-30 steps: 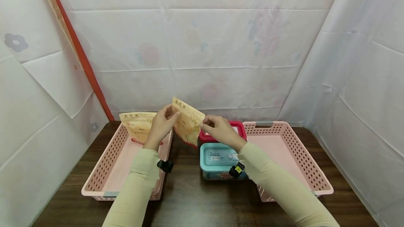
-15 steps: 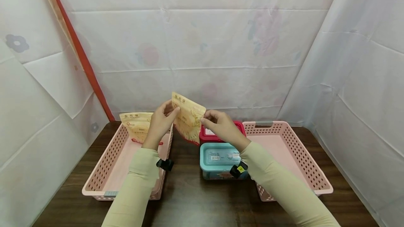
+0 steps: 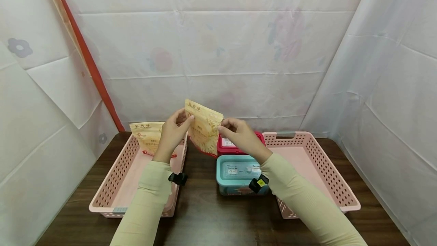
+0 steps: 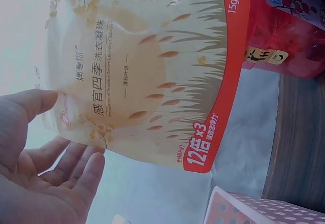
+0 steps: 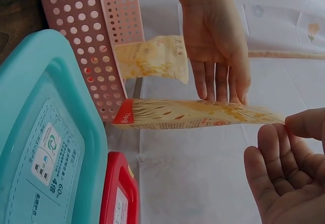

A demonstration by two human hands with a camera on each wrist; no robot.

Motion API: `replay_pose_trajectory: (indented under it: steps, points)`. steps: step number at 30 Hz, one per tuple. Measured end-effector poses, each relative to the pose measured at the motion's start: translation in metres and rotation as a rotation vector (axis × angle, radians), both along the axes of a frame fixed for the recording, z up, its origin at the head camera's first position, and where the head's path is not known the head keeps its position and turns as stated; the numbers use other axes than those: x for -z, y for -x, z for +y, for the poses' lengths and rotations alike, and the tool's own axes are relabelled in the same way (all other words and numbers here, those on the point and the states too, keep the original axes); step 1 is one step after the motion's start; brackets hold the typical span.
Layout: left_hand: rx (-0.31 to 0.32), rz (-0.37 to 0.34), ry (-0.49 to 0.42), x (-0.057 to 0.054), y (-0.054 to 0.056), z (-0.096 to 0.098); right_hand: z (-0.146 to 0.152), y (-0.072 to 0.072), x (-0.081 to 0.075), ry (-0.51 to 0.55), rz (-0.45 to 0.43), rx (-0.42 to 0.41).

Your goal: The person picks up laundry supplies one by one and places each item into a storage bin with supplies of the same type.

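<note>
Between my two hands hangs a pale yellow pouch of laundry capsules (image 3: 203, 130) with a red bottom edge, printed "Laundry Capsules" in the left wrist view. My left hand (image 3: 174, 132) pinches its left edge, thumb on the front and fingers behind. At the upper right edge, my right hand (image 3: 240, 136) pinches it between thumb and forefinger, the other fingers loosely curled. The pouch is up off the table, its printed face toward me. A second, matching pouch (image 3: 146, 139) leans upright at the back of the left pink basket (image 3: 117, 166), partly hidden by my left hand.
A teal lidded box (image 3: 237, 172) stands on the dark wooden table (image 3: 211, 215), under my right wrist. Behind it is a red lidded box (image 3: 257, 139). On the right stands another pink perforated basket (image 3: 322, 162), partly covered by my right sleeve. White cloth walls (image 3: 218, 48) enclose the table.
Both hands have raised the pouch slightly, and its top edge sits a little higher. The right hand has moved slightly up and right. The pouch in the basket stays put.
</note>
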State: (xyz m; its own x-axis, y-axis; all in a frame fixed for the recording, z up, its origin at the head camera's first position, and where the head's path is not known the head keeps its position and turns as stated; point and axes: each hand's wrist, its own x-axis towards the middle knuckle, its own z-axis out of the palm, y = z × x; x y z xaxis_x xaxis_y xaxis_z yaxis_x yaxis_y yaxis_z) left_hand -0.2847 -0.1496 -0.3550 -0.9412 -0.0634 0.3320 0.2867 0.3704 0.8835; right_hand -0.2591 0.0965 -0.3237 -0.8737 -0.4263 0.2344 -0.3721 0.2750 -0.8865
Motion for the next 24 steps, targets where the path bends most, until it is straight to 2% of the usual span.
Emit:
replay_pose_trajectory:
  steps: [11, 18, 24]
  points:
    - [-0.081, 0.027, -0.057, -0.001, -0.004, -0.004, 0.003, 0.002, 0.001, 0.015, -0.028, 0.021]
    - [-0.139, 0.13, -0.041, -0.001, -0.009, -0.007, 0.006, 0.003, -0.001, 0.049, -0.034, 0.028]
    - [-0.154, 0.152, -0.044, -0.001, -0.012, -0.01, 0.009, 0.008, -0.001, 0.094, -0.036, 0.057]
